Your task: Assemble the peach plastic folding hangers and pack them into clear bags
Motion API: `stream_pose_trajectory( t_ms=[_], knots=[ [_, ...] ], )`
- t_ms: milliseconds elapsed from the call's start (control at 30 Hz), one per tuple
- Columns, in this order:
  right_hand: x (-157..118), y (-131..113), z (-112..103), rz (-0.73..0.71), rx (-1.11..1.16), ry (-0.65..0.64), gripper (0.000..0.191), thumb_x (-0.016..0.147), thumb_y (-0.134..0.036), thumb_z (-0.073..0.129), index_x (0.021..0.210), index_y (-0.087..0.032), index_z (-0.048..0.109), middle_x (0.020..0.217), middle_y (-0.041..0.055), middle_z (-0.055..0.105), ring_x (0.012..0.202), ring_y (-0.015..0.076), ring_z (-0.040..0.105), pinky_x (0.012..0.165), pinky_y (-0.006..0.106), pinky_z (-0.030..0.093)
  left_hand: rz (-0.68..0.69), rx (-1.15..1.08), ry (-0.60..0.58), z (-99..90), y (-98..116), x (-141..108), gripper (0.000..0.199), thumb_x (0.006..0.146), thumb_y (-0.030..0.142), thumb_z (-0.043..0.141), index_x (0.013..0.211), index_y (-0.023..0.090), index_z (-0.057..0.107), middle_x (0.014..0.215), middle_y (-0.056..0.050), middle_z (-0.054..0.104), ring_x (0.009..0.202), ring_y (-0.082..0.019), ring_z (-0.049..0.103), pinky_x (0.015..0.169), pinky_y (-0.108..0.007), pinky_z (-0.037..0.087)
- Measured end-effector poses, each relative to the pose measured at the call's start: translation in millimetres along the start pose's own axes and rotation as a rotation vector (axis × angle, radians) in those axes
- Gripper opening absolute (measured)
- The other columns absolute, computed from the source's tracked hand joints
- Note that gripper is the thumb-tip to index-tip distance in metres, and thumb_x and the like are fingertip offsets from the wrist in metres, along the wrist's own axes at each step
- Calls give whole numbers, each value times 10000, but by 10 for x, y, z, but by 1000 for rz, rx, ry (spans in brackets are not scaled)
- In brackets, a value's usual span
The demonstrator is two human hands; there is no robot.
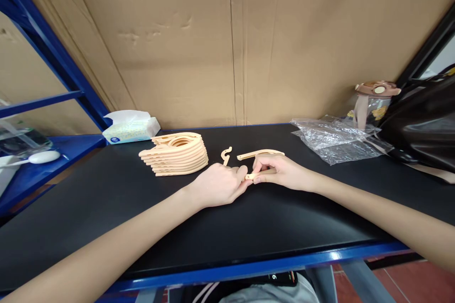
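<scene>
1 stack of parts (177, 155) lies left of the hook (226, 155).

- Through the head camera I saw brown cardboard (159, 47), creased and seamed, standing behind the table.
- I saw a black tabletop (88, 194) with a blue front edge (199, 275).
- On my left stood a blue metal frame (59, 52) with a blue shelf (76, 147).
- Below, I made out red floor tiles (423, 279) with pale joints.
- Light glinted off the front edge.
</scene>
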State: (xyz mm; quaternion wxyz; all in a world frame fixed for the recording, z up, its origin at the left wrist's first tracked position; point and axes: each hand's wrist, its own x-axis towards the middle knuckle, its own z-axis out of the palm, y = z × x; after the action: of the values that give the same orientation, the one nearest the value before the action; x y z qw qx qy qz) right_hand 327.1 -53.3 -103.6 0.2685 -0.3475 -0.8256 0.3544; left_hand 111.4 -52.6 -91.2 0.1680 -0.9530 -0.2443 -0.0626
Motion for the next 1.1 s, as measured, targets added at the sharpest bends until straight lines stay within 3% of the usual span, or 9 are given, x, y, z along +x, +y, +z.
stream_pose_trajectory(
  t_ms=[267,433,567,1100],
  knots=[
    [4,-27,4,7,4,8,236,820,-423,618,783,-197,566,826,23,592,773,167,585,687,301,485,-53,-69,-70,-20,8,-5,263,970,312,306,802,168,450,619,-13,622,498,-186,609,406,-254,341],
    [15,-19,17,29,30,18,244,807,-433,631,787,-201,556,770,3,573,710,152,569,656,292,485,-56,-97,-64,-21,4,-10,249,965,304,320,795,170,443,617,-16,620,492,-186,612,407,-241,348],
    [20,-31,11,32,19,23,244,799,-423,641,763,-195,562,821,21,587,765,166,581,682,305,489,-55,-64,-61,-18,6,-12,241,959,302,331,802,167,454,603,-14,613,497,-191,612,397,-246,349],
    [38,-33,-2,23,135,13,225,777,-392,674,773,-180,600,863,33,614,788,167,587,702,308,484,20,52,77,-15,-11,-12,229,951,280,338,773,171,432,624,-5,601,499,-171,611,390,-233,332]
  ],
)
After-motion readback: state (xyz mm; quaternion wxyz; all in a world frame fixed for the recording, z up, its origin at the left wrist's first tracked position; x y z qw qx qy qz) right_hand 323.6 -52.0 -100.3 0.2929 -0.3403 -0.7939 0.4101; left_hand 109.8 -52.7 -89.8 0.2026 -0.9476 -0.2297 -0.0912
